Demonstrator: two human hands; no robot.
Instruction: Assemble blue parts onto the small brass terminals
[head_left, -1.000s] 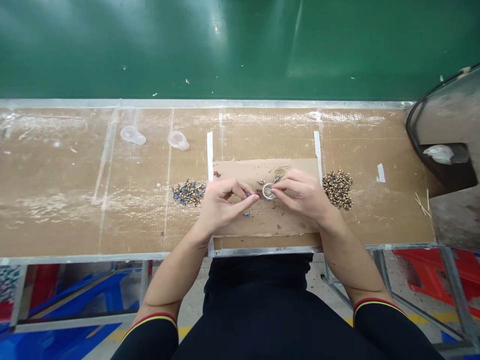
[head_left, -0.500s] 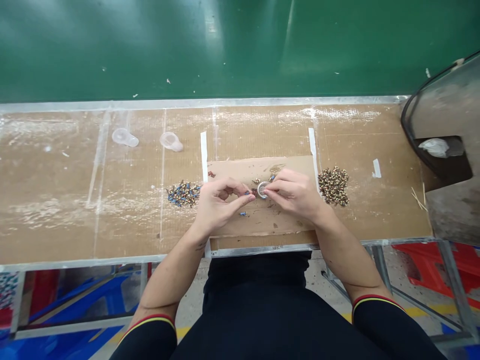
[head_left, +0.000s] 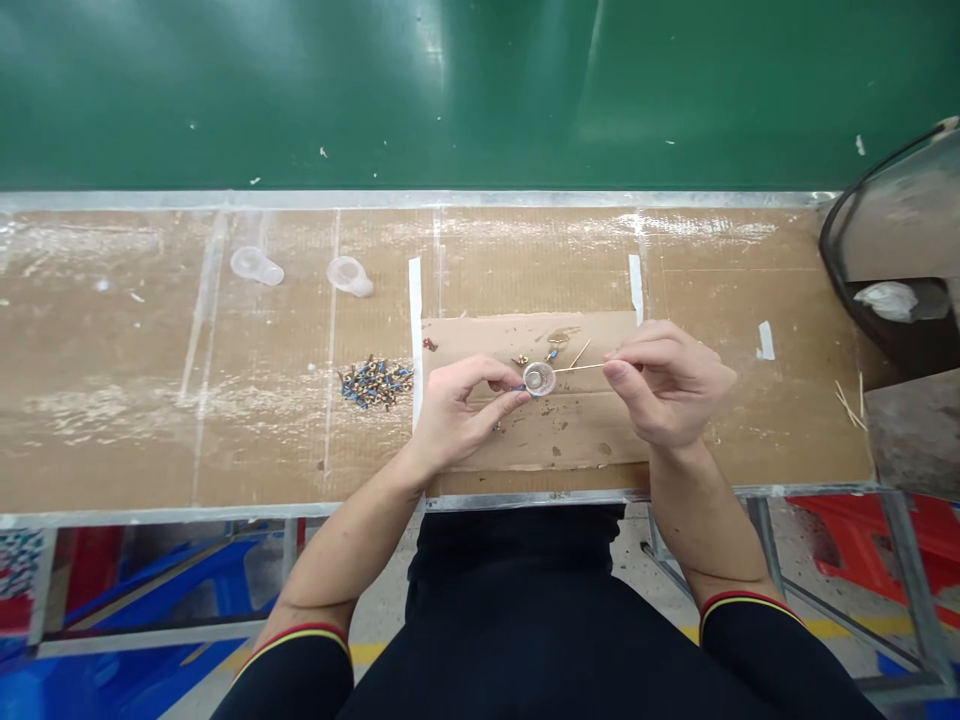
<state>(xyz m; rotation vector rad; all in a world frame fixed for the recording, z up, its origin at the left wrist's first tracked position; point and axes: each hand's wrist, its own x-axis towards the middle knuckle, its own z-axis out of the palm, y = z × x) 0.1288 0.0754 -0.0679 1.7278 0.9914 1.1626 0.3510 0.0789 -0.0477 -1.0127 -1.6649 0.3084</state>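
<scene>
My left hand (head_left: 466, 412) is closed in a pinch at the left edge of a small clear cup (head_left: 539, 379). A bit of a small blue piece (head_left: 519, 388) shows at its fingertips. My right hand (head_left: 667, 385) pinches a thin wooden stick (head_left: 585, 367), whose far end meets the cup's right side. Both hands are over a cardboard sheet (head_left: 570, 440). Another stick (head_left: 580, 353) lies there, beside a blue piece (head_left: 553, 354) and a few brass-coloured bits (head_left: 520, 360). Whether the cup rests on the sheet or is held, I cannot tell.
A pile of blue and brass-coloured pieces (head_left: 375, 383) lies on the left. Two translucent cups (head_left: 257, 266) lie farther back. White tape strips (head_left: 416, 330) flank the sheet. A grey metal machine (head_left: 900, 400) stands at the right, near several loose sticks (head_left: 850, 404).
My right hand has left the cup's rim, moved right and now holds a stick. My left fingertips have come up to the cup. A second stick now shows on the sheet.
</scene>
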